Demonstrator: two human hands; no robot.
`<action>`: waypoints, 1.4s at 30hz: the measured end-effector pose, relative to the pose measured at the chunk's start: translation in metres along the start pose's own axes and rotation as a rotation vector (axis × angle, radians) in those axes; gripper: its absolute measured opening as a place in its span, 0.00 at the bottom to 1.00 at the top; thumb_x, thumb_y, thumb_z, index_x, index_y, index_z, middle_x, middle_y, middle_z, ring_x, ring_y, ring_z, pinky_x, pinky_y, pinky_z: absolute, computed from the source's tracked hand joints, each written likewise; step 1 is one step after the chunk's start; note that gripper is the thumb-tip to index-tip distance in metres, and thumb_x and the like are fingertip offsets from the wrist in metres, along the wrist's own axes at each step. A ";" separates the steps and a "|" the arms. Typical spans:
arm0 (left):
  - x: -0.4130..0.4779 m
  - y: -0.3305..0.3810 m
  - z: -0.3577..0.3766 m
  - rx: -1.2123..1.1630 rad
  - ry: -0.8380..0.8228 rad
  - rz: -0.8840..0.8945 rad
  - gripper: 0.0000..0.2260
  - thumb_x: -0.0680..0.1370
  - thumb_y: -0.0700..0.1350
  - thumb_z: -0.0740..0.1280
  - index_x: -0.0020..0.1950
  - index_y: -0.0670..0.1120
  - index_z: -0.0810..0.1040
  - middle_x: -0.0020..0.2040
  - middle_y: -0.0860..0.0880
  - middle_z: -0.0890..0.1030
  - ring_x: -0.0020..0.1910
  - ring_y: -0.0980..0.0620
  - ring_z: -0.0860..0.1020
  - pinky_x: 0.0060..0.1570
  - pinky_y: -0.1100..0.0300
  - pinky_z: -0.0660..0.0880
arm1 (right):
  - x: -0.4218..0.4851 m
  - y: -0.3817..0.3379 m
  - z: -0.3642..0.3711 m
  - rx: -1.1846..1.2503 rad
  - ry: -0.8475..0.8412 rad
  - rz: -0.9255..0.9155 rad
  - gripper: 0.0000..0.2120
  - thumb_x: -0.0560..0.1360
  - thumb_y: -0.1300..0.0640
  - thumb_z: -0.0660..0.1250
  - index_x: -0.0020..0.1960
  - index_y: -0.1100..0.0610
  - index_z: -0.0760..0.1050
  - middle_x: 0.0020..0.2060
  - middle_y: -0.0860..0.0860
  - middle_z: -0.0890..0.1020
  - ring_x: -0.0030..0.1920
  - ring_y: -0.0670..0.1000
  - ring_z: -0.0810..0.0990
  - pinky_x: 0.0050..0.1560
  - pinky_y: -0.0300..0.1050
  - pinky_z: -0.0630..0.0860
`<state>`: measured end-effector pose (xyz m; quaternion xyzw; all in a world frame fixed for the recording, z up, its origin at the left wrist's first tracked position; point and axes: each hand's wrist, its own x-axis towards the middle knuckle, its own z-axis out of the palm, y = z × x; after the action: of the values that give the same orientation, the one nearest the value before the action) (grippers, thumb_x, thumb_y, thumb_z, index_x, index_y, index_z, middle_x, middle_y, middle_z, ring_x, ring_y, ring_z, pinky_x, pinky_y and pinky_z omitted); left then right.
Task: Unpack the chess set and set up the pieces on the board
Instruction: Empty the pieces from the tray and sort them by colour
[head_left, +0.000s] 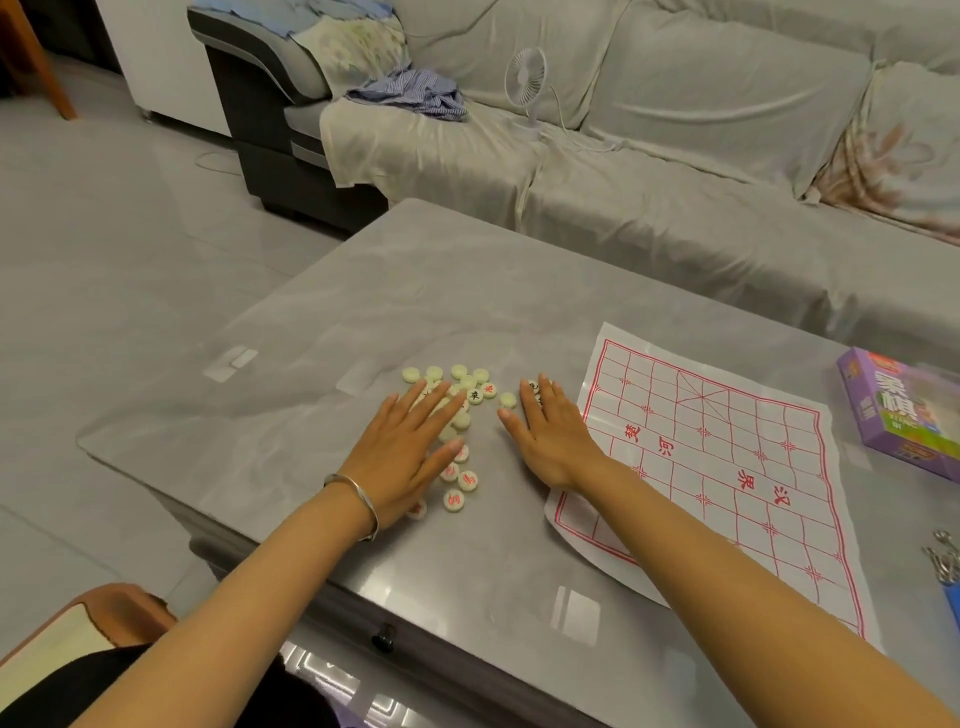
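1. The pieces (457, 415) are small cream discs lying in a loose heap on the grey surface (363, 291), just left of the paper board (727, 467). Some show red or black characters, and others lie blank side up.
2. The left hand (402, 447) lies flat over the heap's left part, fingers spread, pinching nothing. A bangle (358, 499) sits on its wrist.
3. The right hand (545, 436) lies flat between the heap and the board, with a few pieces under its fingertips. This grip is also spread and holds nothing.
4. Handling: the discs look light, hard and smooth, so they will likely skate on the glossy surface. Take each one by its rim between thumb and forefinger. Blank ones need flipping first.
5. The board is thin, creased paper, limp and easily dragged. Its near-left corner lies under the right forearm. Set pieces down gently and keep a palm on the sheet's edge.
6. The purple box (904, 415) lies beyond the board's right side, well apart from the heap.
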<state>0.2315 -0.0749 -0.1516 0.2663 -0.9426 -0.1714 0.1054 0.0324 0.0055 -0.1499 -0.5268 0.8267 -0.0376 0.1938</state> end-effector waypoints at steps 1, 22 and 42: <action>0.004 -0.005 -0.003 0.000 0.006 -0.016 0.41 0.65 0.71 0.25 0.74 0.55 0.42 0.76 0.55 0.45 0.74 0.57 0.39 0.72 0.59 0.37 | 0.008 -0.001 -0.001 -0.001 0.007 0.013 0.33 0.78 0.37 0.40 0.76 0.52 0.36 0.75 0.52 0.35 0.75 0.51 0.34 0.73 0.48 0.35; 0.026 -0.040 -0.007 -0.058 -0.141 -0.041 0.43 0.62 0.71 0.22 0.73 0.57 0.40 0.72 0.63 0.40 0.70 0.64 0.37 0.68 0.65 0.36 | 0.049 -0.021 -0.017 0.201 0.247 -0.430 0.26 0.80 0.41 0.41 0.76 0.47 0.49 0.76 0.42 0.50 0.75 0.39 0.45 0.74 0.41 0.37; 0.000 -0.020 -0.013 0.124 -0.206 -0.009 0.41 0.57 0.69 0.16 0.68 0.60 0.34 0.76 0.57 0.41 0.70 0.61 0.34 0.67 0.60 0.30 | -0.028 0.024 0.001 -0.152 0.047 -0.347 0.37 0.66 0.28 0.22 0.72 0.41 0.33 0.73 0.39 0.35 0.70 0.38 0.27 0.66 0.37 0.23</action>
<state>0.2451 -0.0943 -0.1478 0.2574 -0.9561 -0.1395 -0.0093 0.0224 0.0416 -0.1494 -0.6734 0.7284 -0.0203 0.1245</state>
